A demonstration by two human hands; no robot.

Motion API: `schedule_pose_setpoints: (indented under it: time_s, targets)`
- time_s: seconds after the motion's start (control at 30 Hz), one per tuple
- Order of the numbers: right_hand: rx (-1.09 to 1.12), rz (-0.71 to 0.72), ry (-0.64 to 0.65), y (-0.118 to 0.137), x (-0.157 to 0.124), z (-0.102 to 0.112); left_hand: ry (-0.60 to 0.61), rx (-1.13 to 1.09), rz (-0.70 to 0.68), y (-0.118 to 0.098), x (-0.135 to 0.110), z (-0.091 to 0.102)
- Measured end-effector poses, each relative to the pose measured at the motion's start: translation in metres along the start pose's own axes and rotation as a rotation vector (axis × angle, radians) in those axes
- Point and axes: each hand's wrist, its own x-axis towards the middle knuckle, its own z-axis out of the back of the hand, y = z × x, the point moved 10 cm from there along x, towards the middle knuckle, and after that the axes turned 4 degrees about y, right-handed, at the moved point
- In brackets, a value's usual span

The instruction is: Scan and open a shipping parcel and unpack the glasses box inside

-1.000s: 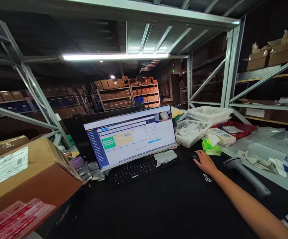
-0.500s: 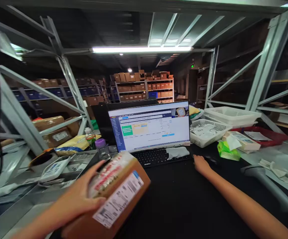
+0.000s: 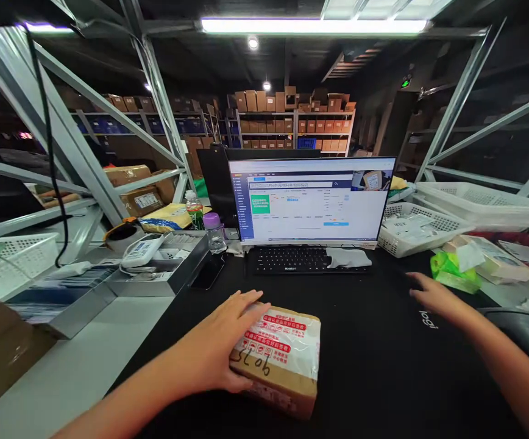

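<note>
A small cardboard box [image 3: 287, 347] lies on the black desk mat, its top covered with red-and-white printed tape and handwritten marks. My left hand [image 3: 228, 341] grips its left end, thumb on the near side and fingers over the top and far edge. At the right, my right hand [image 3: 433, 299] hovers or rests low over the mat with its fingers apart; I see nothing held in it. Its fingertips point toward a dark patch where a mouse cannot be made out. Beyond the box stand a black keyboard [image 3: 292, 261] and a lit monitor [image 3: 310, 207].
A grey cloth [image 3: 349, 258] covers the keyboard's right end. Left of it are a phone [image 3: 207, 271], a purple-lidded bottle [image 3: 215, 235] and a grey tray [image 3: 173, 281]. White baskets [image 3: 406, 247] and a green tissue pack [image 3: 451, 271] stand at the right.
The box has been lowered from a tilted hold at the left onto the mat, label side no longer facing me. My right hand sits further right in view. The screen content differs.
</note>
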Motion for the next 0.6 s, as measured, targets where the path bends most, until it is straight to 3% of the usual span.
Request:
schedule_pose_setpoints:
  time_s: [0.1,0.2,0.27,0.4,0.5,0.6]
  targets:
    - [0.323,0.107,0.063,0.025,-0.046,0.012,-0.253,0.159,-0.033,-0.018,-0.016,0.000]
    - [0.441,0.221,0.130,0.066,-0.090,0.001,-0.465,0.303,-0.131,-0.039,-0.025,0.002]
    - [0.282,0.411,0.106,0.104,-0.117,-0.011,-0.540,0.368,-0.187,-0.047,-0.025,0.003]
    - [-0.231,0.986,0.081,0.172,-0.176,-0.053,-0.561,0.387,-0.225,-0.047,-0.022,0.005]
    - [-0.468,1.246,0.032,0.189,-0.201,-0.070,-0.522,0.352,-0.225,-0.042,-0.022,0.003]
    - [-0.547,1.316,-0.049,0.193,-0.202,-0.071,-0.491,0.306,-0.193,-0.034,-0.023,-0.001]
